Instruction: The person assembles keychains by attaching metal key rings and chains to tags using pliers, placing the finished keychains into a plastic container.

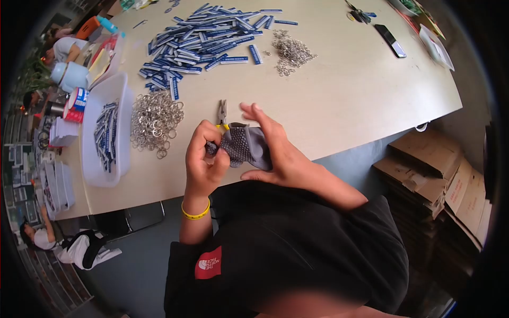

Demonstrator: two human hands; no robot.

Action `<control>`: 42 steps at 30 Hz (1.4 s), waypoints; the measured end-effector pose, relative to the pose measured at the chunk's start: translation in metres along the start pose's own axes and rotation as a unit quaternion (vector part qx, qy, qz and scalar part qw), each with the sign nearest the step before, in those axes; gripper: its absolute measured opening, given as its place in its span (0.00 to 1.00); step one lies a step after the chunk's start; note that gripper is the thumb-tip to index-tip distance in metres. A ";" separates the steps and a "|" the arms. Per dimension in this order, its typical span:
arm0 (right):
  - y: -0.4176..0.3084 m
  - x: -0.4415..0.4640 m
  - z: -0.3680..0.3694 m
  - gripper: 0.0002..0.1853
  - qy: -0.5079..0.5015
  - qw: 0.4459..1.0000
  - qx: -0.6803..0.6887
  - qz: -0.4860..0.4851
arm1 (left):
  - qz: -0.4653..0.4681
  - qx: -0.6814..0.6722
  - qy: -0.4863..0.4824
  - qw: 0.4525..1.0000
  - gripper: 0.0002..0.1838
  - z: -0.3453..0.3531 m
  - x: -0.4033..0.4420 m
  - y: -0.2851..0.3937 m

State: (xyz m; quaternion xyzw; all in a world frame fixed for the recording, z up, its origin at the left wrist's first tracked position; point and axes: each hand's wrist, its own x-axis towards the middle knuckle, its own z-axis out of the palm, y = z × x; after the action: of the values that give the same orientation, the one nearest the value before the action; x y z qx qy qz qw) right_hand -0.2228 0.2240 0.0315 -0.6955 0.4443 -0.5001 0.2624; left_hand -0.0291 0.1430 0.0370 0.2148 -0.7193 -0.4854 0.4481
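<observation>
My left hand (204, 153), with a yellow band at its wrist, has its fingers closed on a grey work glove with small light dots (238, 146). The glove hangs limp, its wider end towards my right hand (281, 151). That hand has its thumb and fingers spread apart around the glove's wider end; whether it touches the cloth I cannot tell. Just beyond the glove, pliers (222, 111) lie on the table with their jaws pointing away from me; a bit of yellow handle shows, the rest hidden behind the glove and left hand.
Metal key rings (157, 122) lie in a heap to the left, beside a white bin (127, 100) holding blue-and-silver strips. A large pile of such strips (201, 42) and small metal links (294, 52) lie farther back. A phone (389, 41) is at right. Flattened cardboard (424, 153) is stacked beyond the table edge.
</observation>
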 end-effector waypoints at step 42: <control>0.069 0.016 -0.140 0.22 -0.007 0.981 0.038 0.191 | -0.113 0.548 -0.053 0.827 0.14 -0.020 -0.005 -0.048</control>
State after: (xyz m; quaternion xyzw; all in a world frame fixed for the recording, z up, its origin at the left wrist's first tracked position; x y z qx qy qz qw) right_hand -0.3754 0.1891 0.0333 -0.5906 0.5480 -0.4525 0.3823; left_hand -0.0157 0.1161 -0.0057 0.4789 -0.8604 -0.0691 0.1601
